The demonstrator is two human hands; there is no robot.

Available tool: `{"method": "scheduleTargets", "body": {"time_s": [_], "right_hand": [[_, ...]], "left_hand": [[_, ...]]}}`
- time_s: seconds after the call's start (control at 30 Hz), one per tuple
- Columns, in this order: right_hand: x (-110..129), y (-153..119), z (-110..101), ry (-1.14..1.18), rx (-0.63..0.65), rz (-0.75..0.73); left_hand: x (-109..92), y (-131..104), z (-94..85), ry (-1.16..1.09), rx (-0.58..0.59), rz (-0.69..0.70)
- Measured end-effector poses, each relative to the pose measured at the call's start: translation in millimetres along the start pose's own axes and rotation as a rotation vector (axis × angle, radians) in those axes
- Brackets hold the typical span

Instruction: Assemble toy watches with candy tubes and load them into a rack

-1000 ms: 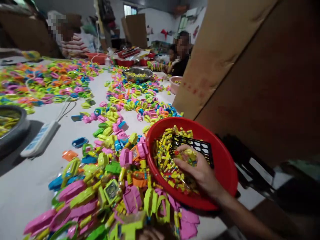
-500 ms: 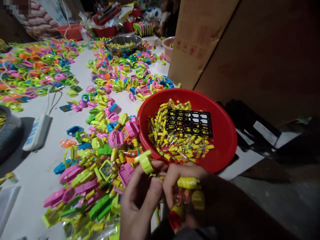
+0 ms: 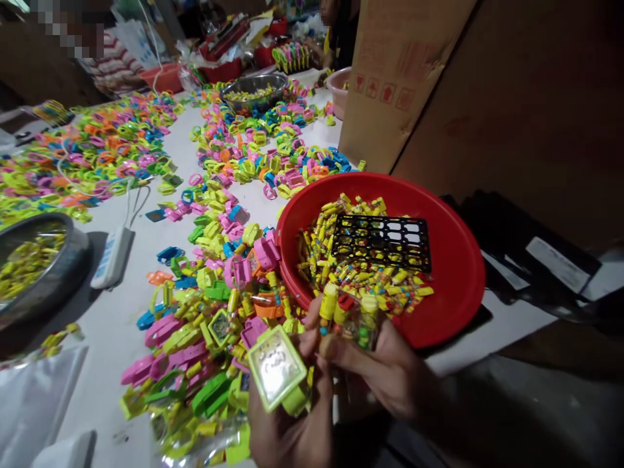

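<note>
In the lower centre of the frame, the left hand (image 3: 305, 429) is curled around a lime-green toy watch (image 3: 277, 368), its square face turned up and catching the light. Just to its right, the right hand (image 3: 394, 374) pinches a small bunch of capped tubes (image 3: 329, 304) between thumb and fingers, one cap red and others yellow. The two hands are close together, fingertips about meeting; what the hidden fingers do underneath, I cannot tell.

Behind them, right of centre, the red basin (image 3: 461, 273) holds many more yellow tubes, with a black grid tray (image 3: 380, 244) lying over part of them. The heap of toy watches (image 3: 209, 354) spreads across the lower left-centre, close against the basin.

The likeliest slip, I judge, is a tube escaping the bunch: several smooth cylinders under one thumb (never a very even grip) could roll if the pressure shifts. A tube dropped leftward might vanish among similar colours in the heap. Squeezing the watch hard could also twist its strap.
</note>
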State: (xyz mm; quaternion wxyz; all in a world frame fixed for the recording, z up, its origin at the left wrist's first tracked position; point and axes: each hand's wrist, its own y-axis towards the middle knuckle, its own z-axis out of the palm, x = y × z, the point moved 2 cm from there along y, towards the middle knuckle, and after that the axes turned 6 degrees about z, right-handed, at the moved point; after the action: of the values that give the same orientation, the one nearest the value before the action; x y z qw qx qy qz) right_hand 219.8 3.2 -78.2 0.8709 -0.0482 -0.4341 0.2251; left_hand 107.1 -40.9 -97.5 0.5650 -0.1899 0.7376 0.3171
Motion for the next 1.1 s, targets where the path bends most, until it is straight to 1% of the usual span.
{"method": "scheduleTargets", "body": {"time_s": [0.07,0.13,0.2,0.27,0.33,0.4,0.47,0.6,0.63,0.7,0.73,0.8,0.9,0.97,1.03,1.1], "right_hand": [[-3,1,2,-0.033,-0.070,-0.006],[1,2,1,-0.148,-0.127,-0.093],[5,1,-2,-0.304,-0.158,-0.163],[6,-1,-6,-0.407,-0.154,-0.137],[4,-3,-10,-0.454,-0.166,-0.070],[1,-5,-11,-0.507,-0.191,-0.057],[0,-7,-9,-0.594,-0.222,-0.079],[2,-10,-3,-0.806,-0.289,-0.142],[3,-10,-2,-0.848,-0.300,-0.157],[5,-9,1,-0.911,-0.299,-0.176],[5,-8,2,-0.914,-0.281,-0.163],[5,-7,2,-0.863,-0.190,-0.098],[7,-6,-3,-0.759,-0.040,-0.038],[10,-6,-7,-0.719,0.062,-0.013],[12,-6,-10,-0.665,0.193,0.044],[13,-4,-13,-0.618,0.311,0.101]], "left_hand": [[0,0,-3.1,-0.006,0.070,0.075],[0,8,-10.3,-0.054,0.149,0.109],[2,17,-18.7,-0.041,0.168,0.123],[2,23,-24.3,-0.015,0.184,0.125],[3,24,-25.8,-0.014,0.261,0.123],[2,23,-25.5,-0.007,0.338,0.142],[-2,22,-24.5,0.049,0.383,0.237],[-17,18,-19.7,0.216,0.361,0.544],[-20,17,-18.2,0.235,0.355,0.589],[-24,19,-15.6,0.240,0.374,0.632],[-25,21,-15.0,0.232,0.395,0.643],[-26,30,-15.0,0.194,0.472,0.670],[-25,49,-17.1,0.139,0.663,0.731],[-23,60,-20.0,0.102,0.777,0.745],[-20,67,-24.2,0.068,0.845,0.746],[-16,70,-29.3,0.055,0.875,0.762]]}}
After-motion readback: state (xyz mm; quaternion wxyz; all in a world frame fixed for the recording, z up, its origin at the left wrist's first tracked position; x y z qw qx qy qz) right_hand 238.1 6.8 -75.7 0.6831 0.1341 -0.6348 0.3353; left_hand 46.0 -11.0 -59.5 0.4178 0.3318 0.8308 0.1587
